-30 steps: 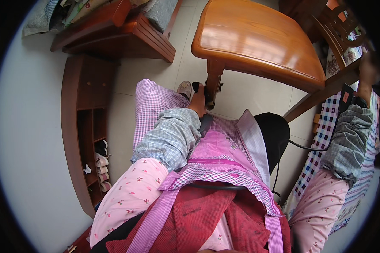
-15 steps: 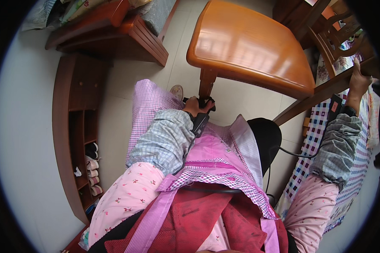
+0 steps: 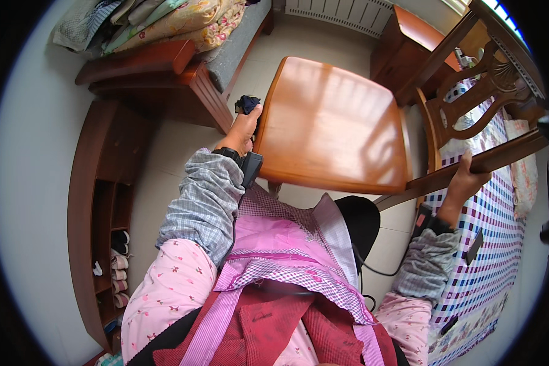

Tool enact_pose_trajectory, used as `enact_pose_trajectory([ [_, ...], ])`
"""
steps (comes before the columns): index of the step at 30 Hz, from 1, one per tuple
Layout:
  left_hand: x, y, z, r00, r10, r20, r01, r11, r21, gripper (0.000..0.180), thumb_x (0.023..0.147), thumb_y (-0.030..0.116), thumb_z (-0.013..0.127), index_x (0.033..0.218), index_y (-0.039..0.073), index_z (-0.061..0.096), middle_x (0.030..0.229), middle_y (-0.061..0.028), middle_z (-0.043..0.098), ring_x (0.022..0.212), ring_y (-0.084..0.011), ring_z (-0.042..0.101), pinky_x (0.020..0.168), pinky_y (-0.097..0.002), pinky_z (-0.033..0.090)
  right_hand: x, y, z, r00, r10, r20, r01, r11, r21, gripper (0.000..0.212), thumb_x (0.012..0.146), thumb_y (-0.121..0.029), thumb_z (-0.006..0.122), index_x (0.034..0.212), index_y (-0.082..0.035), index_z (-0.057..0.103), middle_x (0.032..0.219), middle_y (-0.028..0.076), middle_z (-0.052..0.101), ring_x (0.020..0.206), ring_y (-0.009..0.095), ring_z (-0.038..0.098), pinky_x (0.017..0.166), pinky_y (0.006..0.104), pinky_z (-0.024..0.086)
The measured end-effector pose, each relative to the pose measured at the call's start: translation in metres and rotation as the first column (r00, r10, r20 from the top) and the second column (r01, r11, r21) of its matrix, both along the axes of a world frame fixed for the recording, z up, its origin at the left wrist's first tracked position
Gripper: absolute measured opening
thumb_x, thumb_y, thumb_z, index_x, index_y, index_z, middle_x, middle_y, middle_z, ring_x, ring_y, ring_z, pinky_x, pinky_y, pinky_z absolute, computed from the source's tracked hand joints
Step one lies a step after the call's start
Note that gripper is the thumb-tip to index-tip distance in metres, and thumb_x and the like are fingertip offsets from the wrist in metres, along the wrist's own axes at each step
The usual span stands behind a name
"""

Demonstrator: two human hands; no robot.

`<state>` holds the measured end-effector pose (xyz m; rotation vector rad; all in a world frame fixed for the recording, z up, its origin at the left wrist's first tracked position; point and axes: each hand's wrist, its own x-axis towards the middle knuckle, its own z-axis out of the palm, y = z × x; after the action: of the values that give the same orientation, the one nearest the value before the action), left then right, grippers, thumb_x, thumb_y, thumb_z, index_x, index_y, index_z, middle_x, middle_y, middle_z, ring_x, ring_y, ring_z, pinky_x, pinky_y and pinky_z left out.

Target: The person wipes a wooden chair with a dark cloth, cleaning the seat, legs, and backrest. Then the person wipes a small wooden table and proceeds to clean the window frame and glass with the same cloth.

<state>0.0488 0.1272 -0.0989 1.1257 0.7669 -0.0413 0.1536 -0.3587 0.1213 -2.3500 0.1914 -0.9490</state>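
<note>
A wooden chair with a glossy orange-brown seat (image 3: 335, 128) stands in front of me, its carved back (image 3: 470, 110) to the right. At the seat's left edge is my left hand (image 3: 244, 129), closed around a bunched dark cloth (image 3: 248, 104) that sticks out past the fingers. Part of those fingers is hidden against the seat side. My right hand (image 3: 465, 181) grips the near post (image 3: 500, 154) of the chair back, thumb on top. Black devices are strapped to both wrists, and a cable hangs from the right one.
On the right lies a bed with a checkered cover (image 3: 470, 268), with a dark flat object (image 3: 474, 246) on it. An open shoe shelf (image 3: 97, 244) lines the left wall. Beyond it stands a wooden bench (image 3: 189, 91) piled with folded bedding (image 3: 183, 27). A wooden cabinet (image 3: 402, 55) is behind the chair.
My left hand has come up from the chair's front leg to the seat's left edge with the cloth. My right hand still holds the back post, now lower in view. The view has shifted.
</note>
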Motion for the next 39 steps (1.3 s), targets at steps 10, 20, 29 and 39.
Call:
enact_pose_trajectory([
  [10,0.050,-0.007,0.003,0.970,0.120,-0.214,-0.092,0.986,0.138,0.045,0.093,0.034,0.075,0.112,-0.006,0.064,0.109,-0.0135,0.070,0.092,-0.0215,0.069,0.077,-0.0353,0.056,-0.043,0.032,-0.009,0.995,0.046,-0.084,-0.017,0.950,0.311,0.058,0.094,-0.020,0.074,0.132,0.003,0.035,0.119,0.018,0.055,0.101,0.024,0.059,0.090,0.0337,0.053],
  [20,-0.055,-0.047,-0.032,0.940,0.234,-0.247,-0.145,0.932,0.333,0.059,0.090,0.054,0.072,0.111,-0.001,0.065,0.097,-0.0141,0.070,0.091,-0.0293,0.066,0.082,-0.0400,0.051,-0.085,-0.001,-0.026,0.978,0.203,-0.054,-0.129,0.785,0.606,0.038,0.091,-0.002,0.073,0.120,0.000,0.049,0.104,0.007,0.065,0.098,0.016,0.062,0.096,0.0291,0.050],
  [29,-0.103,-0.057,-0.003,0.893,0.430,-0.131,-0.372,0.871,0.320,0.055,0.092,0.048,0.073,0.113,-0.002,0.063,0.103,-0.0110,0.069,0.091,-0.0263,0.064,0.082,-0.0391,0.051,-0.045,-0.001,-0.027,0.923,0.385,0.018,-0.303,0.695,0.652,0.031,0.088,0.004,0.069,0.115,0.001,0.052,0.106,0.008,0.064,0.099,0.017,0.062,0.096,0.0315,0.049],
  [39,-0.150,-0.096,-0.013,0.859,0.488,-0.156,-0.507,0.852,-0.131,0.058,0.091,0.054,0.071,0.113,0.002,0.063,0.110,-0.0066,0.066,0.097,-0.0202,0.062,0.084,-0.0356,0.051,-0.012,-0.022,-0.036,0.890,0.425,0.166,-0.397,0.541,0.741,0.033,0.081,0.008,0.066,0.111,0.000,0.055,0.106,0.007,0.062,0.099,0.018,0.060,0.093,0.0301,0.048],
])
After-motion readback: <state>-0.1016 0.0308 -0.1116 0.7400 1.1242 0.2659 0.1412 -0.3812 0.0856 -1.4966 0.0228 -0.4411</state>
